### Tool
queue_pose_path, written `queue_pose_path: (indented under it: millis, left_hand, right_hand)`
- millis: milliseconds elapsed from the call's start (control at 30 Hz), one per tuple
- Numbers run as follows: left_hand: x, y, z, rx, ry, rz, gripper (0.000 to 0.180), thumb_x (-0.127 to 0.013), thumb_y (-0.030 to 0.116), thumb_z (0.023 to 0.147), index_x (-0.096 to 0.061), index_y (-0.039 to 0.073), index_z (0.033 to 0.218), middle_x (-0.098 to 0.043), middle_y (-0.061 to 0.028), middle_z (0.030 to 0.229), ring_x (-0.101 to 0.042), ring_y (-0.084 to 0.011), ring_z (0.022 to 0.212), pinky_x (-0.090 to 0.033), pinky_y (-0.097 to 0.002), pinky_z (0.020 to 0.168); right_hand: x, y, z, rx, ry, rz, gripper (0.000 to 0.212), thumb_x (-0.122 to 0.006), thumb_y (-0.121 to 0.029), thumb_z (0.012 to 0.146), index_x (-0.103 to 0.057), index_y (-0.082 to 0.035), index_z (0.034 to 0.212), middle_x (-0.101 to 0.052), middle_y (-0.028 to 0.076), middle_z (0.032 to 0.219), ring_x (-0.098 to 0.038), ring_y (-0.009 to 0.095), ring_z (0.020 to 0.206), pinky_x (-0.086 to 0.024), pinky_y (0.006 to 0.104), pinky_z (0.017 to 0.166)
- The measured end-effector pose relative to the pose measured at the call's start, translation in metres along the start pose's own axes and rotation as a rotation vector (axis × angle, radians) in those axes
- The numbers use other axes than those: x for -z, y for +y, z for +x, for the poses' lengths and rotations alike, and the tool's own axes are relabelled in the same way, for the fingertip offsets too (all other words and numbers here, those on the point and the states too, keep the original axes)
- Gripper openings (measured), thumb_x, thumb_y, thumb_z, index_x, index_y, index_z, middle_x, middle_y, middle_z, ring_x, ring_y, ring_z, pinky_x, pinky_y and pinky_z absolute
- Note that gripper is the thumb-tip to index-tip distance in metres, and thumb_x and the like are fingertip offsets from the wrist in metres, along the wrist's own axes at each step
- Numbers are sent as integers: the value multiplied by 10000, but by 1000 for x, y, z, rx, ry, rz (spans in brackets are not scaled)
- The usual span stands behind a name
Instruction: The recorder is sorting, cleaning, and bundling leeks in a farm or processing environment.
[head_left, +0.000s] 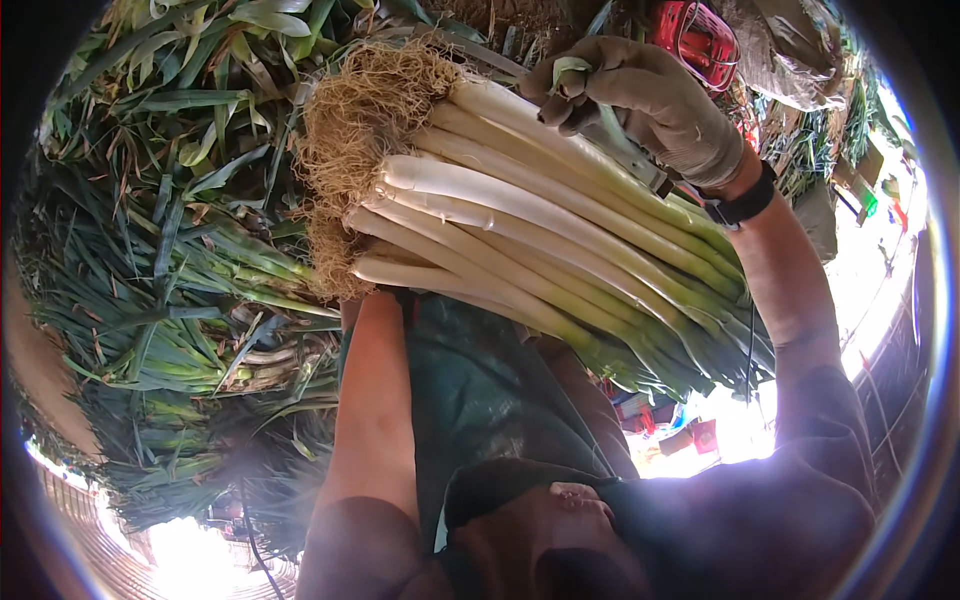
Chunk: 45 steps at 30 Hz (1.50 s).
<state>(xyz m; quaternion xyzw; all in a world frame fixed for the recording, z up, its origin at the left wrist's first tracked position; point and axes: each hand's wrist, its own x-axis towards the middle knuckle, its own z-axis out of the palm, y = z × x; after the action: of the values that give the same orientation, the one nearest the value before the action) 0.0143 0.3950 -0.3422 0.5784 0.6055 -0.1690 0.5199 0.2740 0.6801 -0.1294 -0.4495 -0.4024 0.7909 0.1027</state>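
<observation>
"What's beside the leafy heap (165,290)?"

"The leek bundle (560,238), right of it, roots (370,130) toward it."

"And the hands?"

"The left hand is hidden; I can't tell its fingers. The gloved right hand (655,105), also right of the heap, pinches a leaf scrap (571,66)."

You have one bunch of leeks (540,225) with at least seven stalks (440,180), their overlap hiding the full number. You show one of your hands (645,105), two forearms (375,400), one black wristband (742,205), one apron (480,370) and one red container (697,45).
</observation>
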Motion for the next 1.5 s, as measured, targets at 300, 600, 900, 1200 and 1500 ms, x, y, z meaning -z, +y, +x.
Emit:
queue_pose_path:
  millis: [300,600,900,1200,1500]
  left_hand:
    - [46,5,-79,153,-188,-94,185,-605,167,813,-658,84,969,-655,-107,1041,-593,-292,1007,-450,-445,869]
    - [88,84,-188,339,280,-766,100,-584,86,882,-610,21,811,-624,-63,755,-555,-213,618,-449,-322,610]
    - [167,148,-153,218,374,-1169,190,-568,124,922,-573,-4,783,-545,-78,645,-514,-177,577,-427,-323,567]
    - [183,159,-103,215,214,-1071,258,-578,190,904,-600,-30,771,-562,-135,656,-540,-226,585,-425,-353,576]
    - [211,170,-93,84,93,-1065,287,-489,189,919,-653,-47,916,-610,-102,705,-553,-149,632,-441,-284,603]
  right_hand:
    - [-16,9,-3,247,281,-1448,184,-570,-169,886,-638,-80,1031,-691,92,872,-680,264,766,-532,357,629]
    - [-45,46,5,295,384,-1100,145,-604,-168,902,-647,-69,998,-652,53,785,-638,202,671,-511,323,597]
    - [-45,38,-5,-83,226,-297,208,-615,-153,898,-673,-10,1038,-632,4,793,-562,48,736,-465,239,659]
    - [-57,30,7,-93,-122,-426,385,-767,-160,788,-656,-9,1124,-593,-30,756,-501,25,685,-394,196,595]
    - [-66,28,13,-168,-151,-415,303,-789,-119,774,-706,-14,1046,-647,-13,767,-537,31,667,-425,197,585]
